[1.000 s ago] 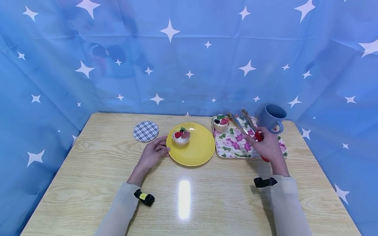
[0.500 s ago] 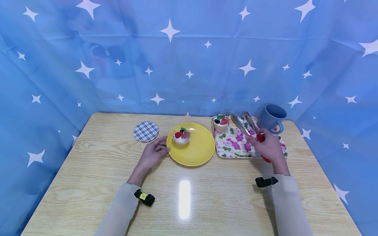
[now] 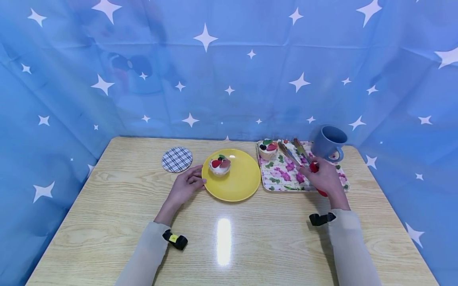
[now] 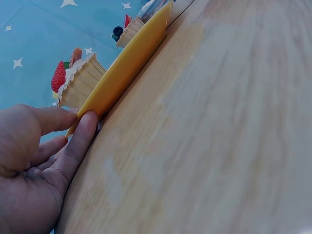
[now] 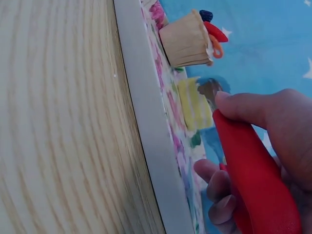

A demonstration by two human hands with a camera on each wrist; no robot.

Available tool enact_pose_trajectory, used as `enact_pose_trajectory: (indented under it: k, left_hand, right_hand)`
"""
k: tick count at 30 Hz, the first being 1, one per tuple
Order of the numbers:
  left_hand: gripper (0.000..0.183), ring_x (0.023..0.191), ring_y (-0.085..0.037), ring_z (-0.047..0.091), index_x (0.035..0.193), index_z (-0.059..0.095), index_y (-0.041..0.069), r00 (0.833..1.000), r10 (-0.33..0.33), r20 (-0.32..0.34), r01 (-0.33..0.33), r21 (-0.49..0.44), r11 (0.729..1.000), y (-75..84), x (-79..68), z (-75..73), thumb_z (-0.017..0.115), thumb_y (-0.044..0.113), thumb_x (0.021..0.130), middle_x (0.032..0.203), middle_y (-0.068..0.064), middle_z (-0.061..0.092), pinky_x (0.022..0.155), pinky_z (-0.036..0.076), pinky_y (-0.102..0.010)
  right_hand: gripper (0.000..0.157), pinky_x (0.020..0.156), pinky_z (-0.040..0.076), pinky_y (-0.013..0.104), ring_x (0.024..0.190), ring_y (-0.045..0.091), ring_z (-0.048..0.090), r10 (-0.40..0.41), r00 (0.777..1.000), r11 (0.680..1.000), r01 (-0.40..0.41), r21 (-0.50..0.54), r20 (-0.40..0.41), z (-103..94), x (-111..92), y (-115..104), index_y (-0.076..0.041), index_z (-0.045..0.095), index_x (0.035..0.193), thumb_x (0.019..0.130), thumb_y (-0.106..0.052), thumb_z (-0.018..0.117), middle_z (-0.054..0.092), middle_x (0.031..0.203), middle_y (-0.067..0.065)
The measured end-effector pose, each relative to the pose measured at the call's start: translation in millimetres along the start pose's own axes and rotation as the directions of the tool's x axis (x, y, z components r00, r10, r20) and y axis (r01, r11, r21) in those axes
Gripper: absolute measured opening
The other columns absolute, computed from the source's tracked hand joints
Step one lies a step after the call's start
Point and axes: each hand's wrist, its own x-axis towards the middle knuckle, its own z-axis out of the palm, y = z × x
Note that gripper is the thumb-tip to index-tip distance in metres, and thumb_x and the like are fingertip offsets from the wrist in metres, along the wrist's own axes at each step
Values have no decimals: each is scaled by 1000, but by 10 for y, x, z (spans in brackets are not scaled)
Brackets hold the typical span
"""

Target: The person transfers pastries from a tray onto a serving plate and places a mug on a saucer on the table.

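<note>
My left hand [image 3: 186,186] pinches the left rim of a yellow plate [image 3: 241,180]. A fruit-topped tart [image 3: 220,166] stands on that plate; the left wrist view shows its pleated cup [image 4: 83,85] beside the fingers. My right hand [image 3: 323,174] grips red-handled tongs [image 5: 253,170] over a floral tray [image 3: 282,178]. The tongs' metal arms are spread and point to the back of the tray. By their tips, the right wrist view shows a yellow-and-white striped cake slice [image 5: 194,103] on the tray. Another tart [image 3: 267,150] stands at the tray's back left corner.
Behind my right hand stands a blue mug [image 3: 327,141] at the tray's right end. A round checked coaster [image 3: 177,159] lies left of the plate. Close behind the wooden table [image 3: 264,238] hangs a blue star-patterned curtain [image 3: 229,71].
The tongs shift slightly right, then back left, and their tips now sit a little lower over the tray. My left hand, the plate and both tarts stay in place.
</note>
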Motion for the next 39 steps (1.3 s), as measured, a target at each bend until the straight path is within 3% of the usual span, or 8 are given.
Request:
enact_pose_trajectory:
  k: [9,17,26,39]
  left_hand:
    - [56,100,-16,68,151,51,15,1000,10,1,-10,7,1000,-5,8,-2,68,9,99,128,-19,63,82,65,-25]
    - [56,100,-15,68,151,50,14,1000,-3,-7,3,0,1000,-7,14,11,69,8,98,127,-19,63,83,66,-27]
    - [57,100,-15,68,152,50,14,1000,0,-4,0,-2,1000,-7,17,14,68,8,98,127,-20,62,83,66,-27]
    - [57,100,-15,68,152,50,14,1000,-10,-9,10,4,1000,-1,3,13,69,9,98,128,-19,63,83,66,-27]
  right_hand:
    - [71,56,41,29,80,30,53,6,1000,999,-6,-41,20,-22,55,-45,2,53,134,95,-56,66,57,93,17]
    - [69,60,45,31,82,32,56,-39,998,998,41,-45,48,-38,108,-48,3,53,133,96,-53,66,60,98,21]
    - [64,71,55,42,90,35,60,-72,995,996,76,-52,66,-18,136,-30,2,55,134,97,-49,66,65,109,26]
    - [61,64,49,34,83,32,60,-81,996,992,86,-93,47,11,135,-41,1,58,132,99,-49,64,67,103,24]
